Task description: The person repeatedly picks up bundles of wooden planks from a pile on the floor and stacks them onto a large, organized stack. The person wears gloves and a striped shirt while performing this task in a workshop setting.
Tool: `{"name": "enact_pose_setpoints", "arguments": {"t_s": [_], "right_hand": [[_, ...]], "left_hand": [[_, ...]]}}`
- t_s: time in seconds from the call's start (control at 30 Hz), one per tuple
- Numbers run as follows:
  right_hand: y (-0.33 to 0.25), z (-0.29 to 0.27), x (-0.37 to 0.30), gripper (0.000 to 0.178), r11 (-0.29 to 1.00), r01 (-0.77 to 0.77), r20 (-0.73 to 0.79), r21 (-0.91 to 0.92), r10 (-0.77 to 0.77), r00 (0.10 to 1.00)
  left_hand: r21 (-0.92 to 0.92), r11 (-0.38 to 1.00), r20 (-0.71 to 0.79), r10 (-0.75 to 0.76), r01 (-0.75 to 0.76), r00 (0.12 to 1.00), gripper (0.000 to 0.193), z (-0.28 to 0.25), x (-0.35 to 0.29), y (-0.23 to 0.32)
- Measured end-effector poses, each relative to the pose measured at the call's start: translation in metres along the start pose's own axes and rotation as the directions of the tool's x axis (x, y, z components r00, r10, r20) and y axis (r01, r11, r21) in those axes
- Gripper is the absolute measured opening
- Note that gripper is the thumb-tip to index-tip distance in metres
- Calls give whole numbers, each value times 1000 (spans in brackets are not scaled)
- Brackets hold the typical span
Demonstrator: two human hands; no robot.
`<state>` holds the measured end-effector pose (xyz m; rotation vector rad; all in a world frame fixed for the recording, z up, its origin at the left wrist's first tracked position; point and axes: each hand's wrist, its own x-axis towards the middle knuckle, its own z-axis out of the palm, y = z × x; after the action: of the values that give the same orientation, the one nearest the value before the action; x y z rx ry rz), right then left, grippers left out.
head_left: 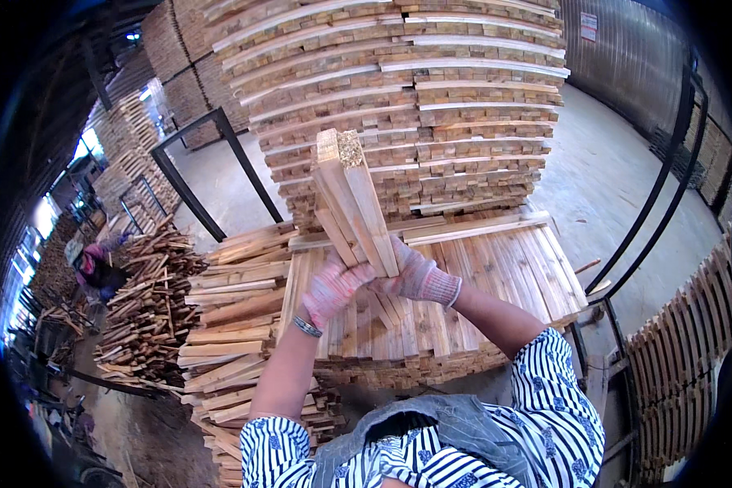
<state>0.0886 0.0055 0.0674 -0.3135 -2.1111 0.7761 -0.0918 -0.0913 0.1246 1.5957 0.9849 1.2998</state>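
Note:
Both my hands, in pale knitted work gloves, grip the lower end of a small bundle of wooden slats (351,199). The bundle tilts upward and away from me, with its rough cut ends at the top. My left hand (337,286) wraps round it from the left, its glove streaked with red. My right hand (415,272) closes on it from the right. Below my hands lies a flat layer of wooden slats (480,272), set side by side on top of a low stack. A single slat (476,228) lies crosswise along its far edge.
Beyond stands a tall stack of layered slats (398,106). Loose slats (228,325) pile up at my left, beside a heap of rough sticks (150,301). Black metal frames (187,179) flank both sides. Another person (98,264) is at far left. More slats (679,358) stand at right.

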Motion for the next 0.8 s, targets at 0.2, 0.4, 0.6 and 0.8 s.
{"name": "enact_pose_setpoints", "arguments": {"t_s": [0.2, 0.4, 0.6, 0.8], "right_hand": [[-7, -22, 2, 69, 997, -24, 125, -68, 32, 992], [-53, -157, -6, 59, 844, -413, 170, -342, 487, 857], [-29, -242, -101, 47, 527, -122, 268, -841, 601, 753], [46, -230, -205, 48, 498, -19, 447, -867, 793, 413]], "left_hand": [[-65, 996, -29, -58, 56, 998, 45, 19, 4, -23], [270, 927, -301, -176, 260, 937, 53, 4, 31, 35], [826, 504, -230, -107, 253, 967, 71, -31, 31, 28], [998, 60, 17, -457, 12, 889, 64, 16, 40, -86]]}}
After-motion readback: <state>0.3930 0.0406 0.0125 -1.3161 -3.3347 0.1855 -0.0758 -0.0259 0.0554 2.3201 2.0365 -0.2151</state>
